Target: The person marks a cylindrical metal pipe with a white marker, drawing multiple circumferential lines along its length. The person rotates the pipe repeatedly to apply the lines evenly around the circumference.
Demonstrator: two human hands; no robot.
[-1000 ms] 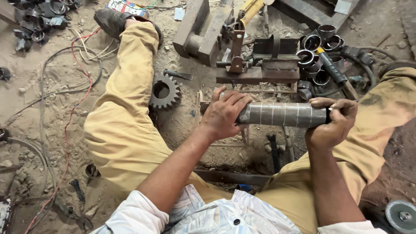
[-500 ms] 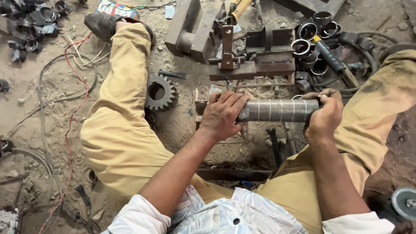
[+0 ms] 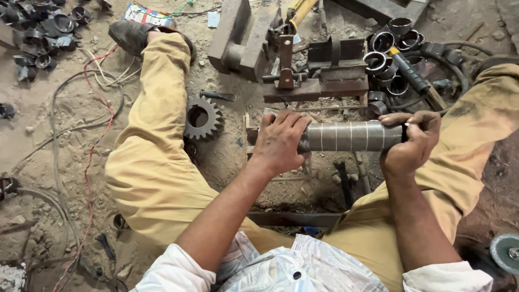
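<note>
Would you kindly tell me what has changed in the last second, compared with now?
Little changed: the left hand slid slightly along the metal cylinder, fingers curled over its end. The right hand keeps gripping the other end, the cylinder stays level, and the gear lies unmoved.

Just beyond the left hand [image 3: 280,141] and right hand [image 3: 412,143], which grip the two ends of a grey metal tube [image 3: 348,136], a rusty steel jig [image 3: 316,75] and a cluster of metal rings [image 3: 392,51] block the way forward. Left of the left hand, bare dirt floor [image 3: 227,157] lies open as far as the gear wheel [image 3: 203,116] and the bent trouser leg [image 3: 157,135]. Beneath the tube, a narrow gap between both legs holds only scrap bars [image 3: 346,184].
</note>
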